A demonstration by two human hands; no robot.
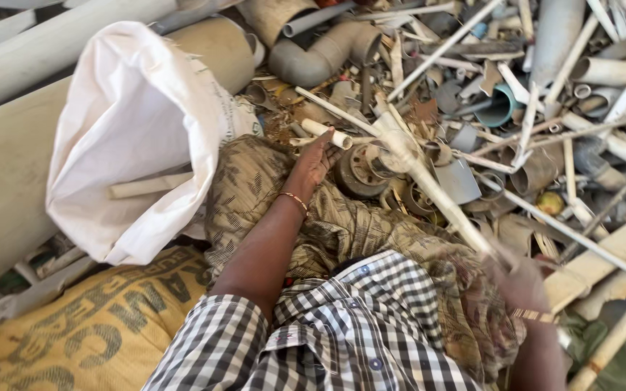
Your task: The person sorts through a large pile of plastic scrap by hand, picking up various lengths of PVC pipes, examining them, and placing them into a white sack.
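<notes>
Reaching forward with the left hand [315, 161] into a heap of scrap plastic pipe [472, 108], fingers curling around a short white pipe offcut [327, 133], grip closing on it but not fully wrapped, the piece lying across the fingertips just beyond the knee. Judging the offcut to be light, stiff and hollow, smooth and a little dusty, easily slipping if pinched at one end; taking it around the middle looking the surest hold, with care for any rough sawn edge. Holding in the right hand [519, 279], blurred with motion, a long thin white pipe [429, 185], grip apparently closed around its near end, though the blur making the fingers hard to read. Judging that long pipe to be light but whippy, swinging wide at its far end and liable to snag on the heap; holding nearer its middle likely steadying it. Running up and away from the right hand, the long pipe crossing just right of the short offcut, its far end lying over the heap, nearly touching a round brown fitting [360, 170]. Standing open just left of the short offcut, a white woven sack [132, 137], with a pale pipe piece [150, 186] showing in its mouth. Lying below that sack, a yellow printed sack [88, 326]; leaning behind it, large grey pipes [9, 159].
</notes>
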